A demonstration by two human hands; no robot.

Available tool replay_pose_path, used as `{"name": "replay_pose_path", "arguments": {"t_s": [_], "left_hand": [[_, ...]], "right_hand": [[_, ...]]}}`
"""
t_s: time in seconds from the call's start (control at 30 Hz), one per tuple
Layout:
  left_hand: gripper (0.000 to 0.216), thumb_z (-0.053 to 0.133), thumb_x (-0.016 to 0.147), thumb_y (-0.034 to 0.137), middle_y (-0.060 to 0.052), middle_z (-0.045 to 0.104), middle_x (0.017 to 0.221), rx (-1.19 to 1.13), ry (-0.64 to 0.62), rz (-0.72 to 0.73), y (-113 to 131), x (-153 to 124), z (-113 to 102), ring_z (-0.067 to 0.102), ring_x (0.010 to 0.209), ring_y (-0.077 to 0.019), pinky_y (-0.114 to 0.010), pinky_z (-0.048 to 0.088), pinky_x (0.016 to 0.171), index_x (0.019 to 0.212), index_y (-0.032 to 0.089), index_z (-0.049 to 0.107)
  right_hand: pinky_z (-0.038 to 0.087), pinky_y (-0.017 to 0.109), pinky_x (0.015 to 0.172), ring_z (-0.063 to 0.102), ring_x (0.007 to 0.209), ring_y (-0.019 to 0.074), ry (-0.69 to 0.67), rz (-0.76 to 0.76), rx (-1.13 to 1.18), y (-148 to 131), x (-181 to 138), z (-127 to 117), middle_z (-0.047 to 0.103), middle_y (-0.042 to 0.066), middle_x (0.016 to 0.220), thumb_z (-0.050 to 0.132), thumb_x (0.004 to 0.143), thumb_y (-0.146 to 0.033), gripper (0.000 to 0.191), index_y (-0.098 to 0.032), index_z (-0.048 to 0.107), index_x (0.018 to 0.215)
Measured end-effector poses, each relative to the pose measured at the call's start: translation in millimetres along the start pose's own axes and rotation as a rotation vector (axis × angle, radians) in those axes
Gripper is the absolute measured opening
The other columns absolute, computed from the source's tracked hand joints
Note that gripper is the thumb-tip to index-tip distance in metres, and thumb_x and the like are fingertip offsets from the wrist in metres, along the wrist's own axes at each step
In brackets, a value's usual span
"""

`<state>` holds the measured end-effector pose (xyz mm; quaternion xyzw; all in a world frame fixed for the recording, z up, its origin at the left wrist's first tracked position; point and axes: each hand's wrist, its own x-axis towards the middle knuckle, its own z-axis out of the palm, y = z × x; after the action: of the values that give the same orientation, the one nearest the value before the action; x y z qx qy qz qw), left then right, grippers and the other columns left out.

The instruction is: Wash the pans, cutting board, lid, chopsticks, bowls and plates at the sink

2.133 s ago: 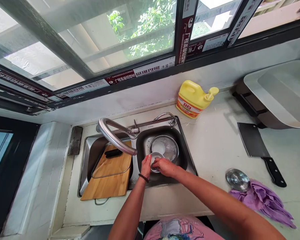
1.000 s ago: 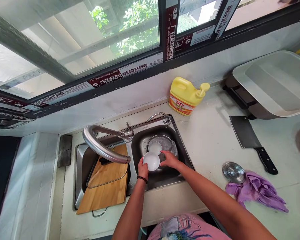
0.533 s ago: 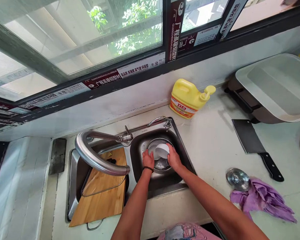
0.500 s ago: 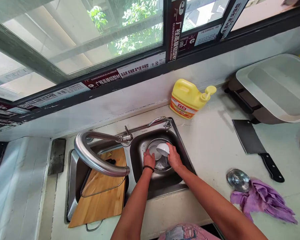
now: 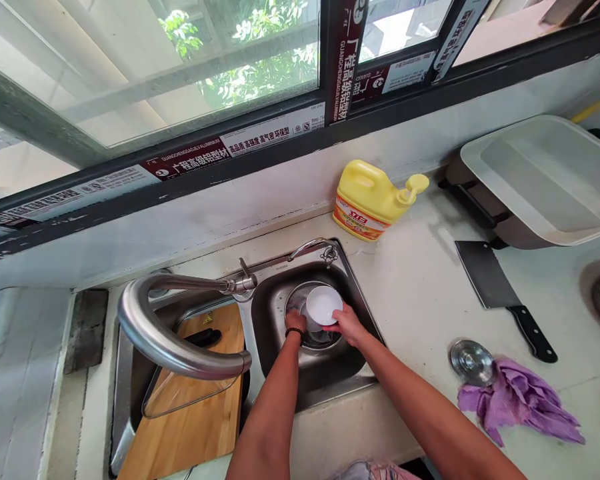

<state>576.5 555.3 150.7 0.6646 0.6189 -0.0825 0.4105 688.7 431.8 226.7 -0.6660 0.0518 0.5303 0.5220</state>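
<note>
Bowl (image 5: 323,304), gripped by right hand (image 5: 349,325), just beside left hand (image 5: 296,322); left's hold unclear

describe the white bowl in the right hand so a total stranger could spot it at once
Below the window is a metal sink; look in its right-hand compartment. A round metal vessel sits there. Over it, in the right hand, is the white bowl, its bright, smooth inside standing out against the dull grey metal around it.
</note>
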Motion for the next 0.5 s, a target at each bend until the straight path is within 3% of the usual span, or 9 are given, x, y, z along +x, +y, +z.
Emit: {"name": "replay_pose_path", "arguments": {"t_s": [0.13,0.23,0.3,0.37,0.5], "left_hand": [[0.052,0.054,0.077,-0.005,-0.011,0.072,0.117,-0.072,0.051,0.150,8,-14,-2,0.067,0.114,-0.0239,-0.037,0.051,0.101,0.124,0.015,0.066],[0.073,0.053,0.072,-0.008,-0.009,0.063,0.137,-0.072,0.080,0.341,9,-29,-15,0.053,0.136,-0.0249,-0.041,0.037,0.117,0.137,0.025,0.061],[0.075,0.053,0.071,-0.008,-0.011,0.062,0.139,-0.048,0.119,0.443,8,-37,-26,0.048,0.140,-0.0282,-0.048,0.029,0.122,0.137,0.027,0.063],[0.073,0.054,0.072,-0.006,-0.012,0.062,0.138,-0.092,0.154,0.447,7,-39,-34,0.049,0.140,-0.0291,-0.050,0.027,0.123,0.137,0.026,0.063],[0.064,0.057,0.079,0.003,-0.013,0.061,0.140,-0.369,0.169,0.181,8,-32,-26,0.051,0.138,-0.0266,-0.044,0.038,0.118,0.140,0.021,0.057]], "right_hand": [[0.059,0.025,0.057,0.073,0.078,0.0215,-0.254,0.103,0.384,-11,-27,-8,0.074,0.016,0.100,0.056,0.074,-0.019,0.048,-0.011,0.059,0.122],[0.057,0.019,0.053,0.072,0.073,0.0174,-0.283,0.110,0.491,-26,-44,-25,0.076,0.014,0.097,0.056,0.081,-0.022,0.035,-0.012,0.062,0.114],[0.058,0.019,0.053,0.070,0.067,0.0151,-0.207,0.083,0.496,-38,-53,-42,0.076,0.013,0.094,0.055,0.082,-0.023,0.030,-0.013,0.063,0.109],[0.059,0.022,0.054,0.069,0.062,0.0157,-0.091,0.012,0.448,-51,-58,-62,0.076,0.013,0.088,0.056,0.080,-0.022,0.029,-0.013,0.063,0.107],[0.061,0.032,0.053,0.070,0.057,0.0215,0.231,-0.165,0.242,-69,-63,-108,0.073,0.008,0.077,0.058,0.073,-0.019,0.045,-0.014,0.057,0.118]]}}
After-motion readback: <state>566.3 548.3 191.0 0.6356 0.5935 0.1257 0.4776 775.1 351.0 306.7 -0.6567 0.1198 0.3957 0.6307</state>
